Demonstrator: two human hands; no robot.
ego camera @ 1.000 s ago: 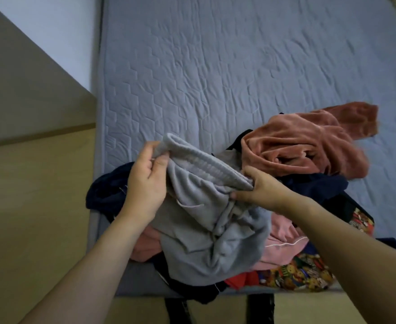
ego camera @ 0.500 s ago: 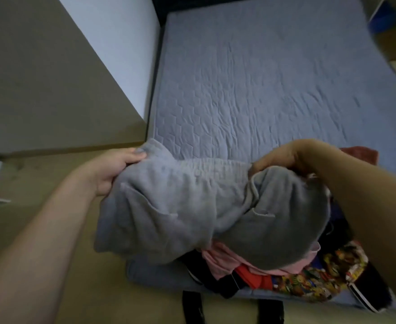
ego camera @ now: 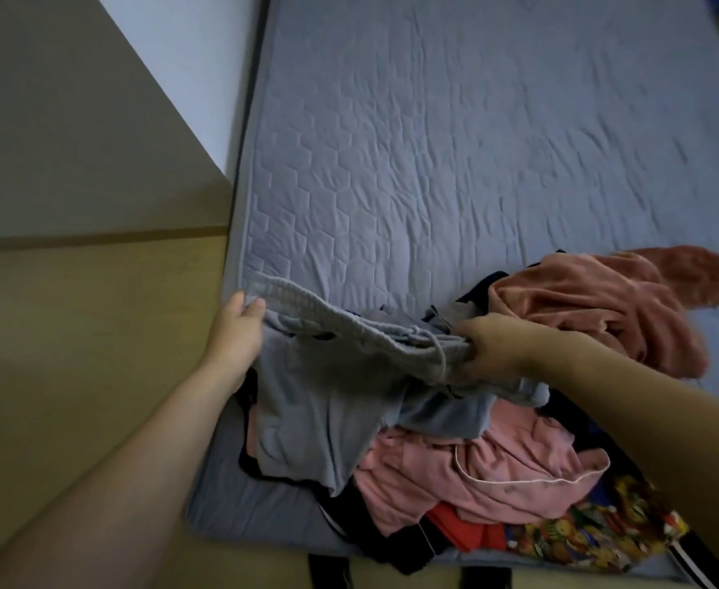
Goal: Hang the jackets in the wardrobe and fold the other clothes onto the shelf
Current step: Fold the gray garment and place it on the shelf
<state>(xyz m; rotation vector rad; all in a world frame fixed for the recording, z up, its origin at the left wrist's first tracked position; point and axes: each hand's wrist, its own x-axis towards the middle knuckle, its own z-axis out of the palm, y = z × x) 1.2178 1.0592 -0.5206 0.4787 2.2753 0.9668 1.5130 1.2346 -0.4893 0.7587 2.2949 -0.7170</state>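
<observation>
Grey sweat shorts [ego camera: 328, 401] with a ribbed waistband and a drawstring are stretched out between my hands over the clothes pile. My left hand [ego camera: 236, 329] pinches the left end of the waistband near the bed's left edge. My right hand [ego camera: 491, 348] grips the right end of the waistband with the drawstring hanging beside it. The shorts' legs drape down over a pink garment [ego camera: 476, 474]. A rust-coloured velvet garment [ego camera: 604, 303] lies behind my right arm. Dark clothes and a bright patterned cloth [ego camera: 582, 542] lie at the bottom of the pile.
The pile sits on the near end of a bed with a grey quilted cover [ego camera: 455, 142]. A beige floor [ego camera: 73, 333] runs along the bed's left side, with a wall [ego camera: 52, 121] beyond. Dark straps [ego camera: 328, 571] hang below the bed's near edge.
The grey shorts came down from a raised, bunched hold and are now stretched flat by the waistband. My left hand moved right toward the bed's edge, and my right hand lowered.
</observation>
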